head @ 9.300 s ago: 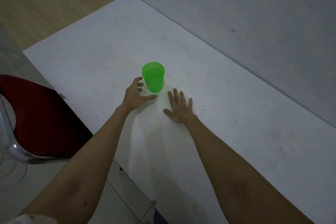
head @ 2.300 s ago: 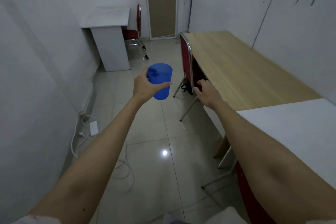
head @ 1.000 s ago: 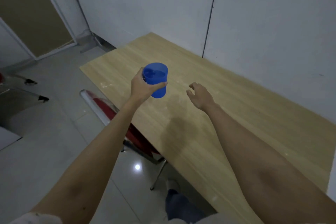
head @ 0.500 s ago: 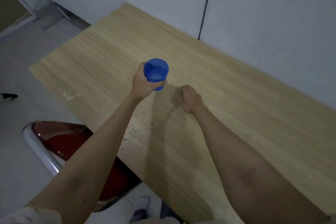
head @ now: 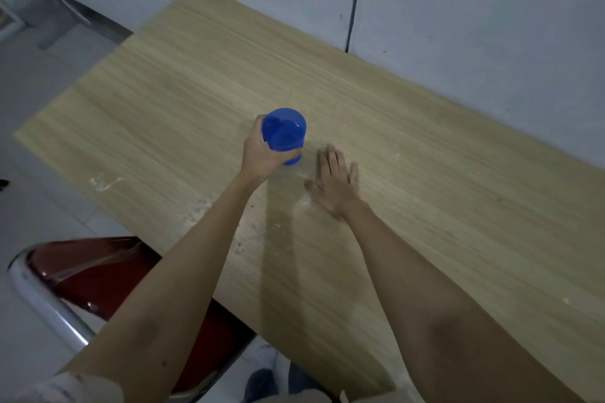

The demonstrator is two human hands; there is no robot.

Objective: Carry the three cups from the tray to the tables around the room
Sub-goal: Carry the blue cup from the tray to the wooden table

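Observation:
A blue plastic cup (head: pixel 284 132) stands upright at the middle of the wooden table (head: pixel 442 206), its base at or just above the tabletop; I cannot tell whether it touches. My left hand (head: pixel 262 154) is wrapped around the cup's near side. Just to the right of the cup, my right hand (head: pixel 335 185) lies flat on the wood, palm down, fingers spread, holding nothing. Neither the tray nor the other cups are in view.
A red chair with a chrome frame (head: pixel 82 275) is tucked under the table's near left edge. A grey wall (head: pixel 458 10) runs along the table's far side. Tiled floor (head: pixel 29 101) lies to the left. My feet (head: pixel 262 386) show below the near edge.
The blue cup has come down toward the tabletop in my left hand. My right hand, curled half a second ago, has opened and flattened on the wood.

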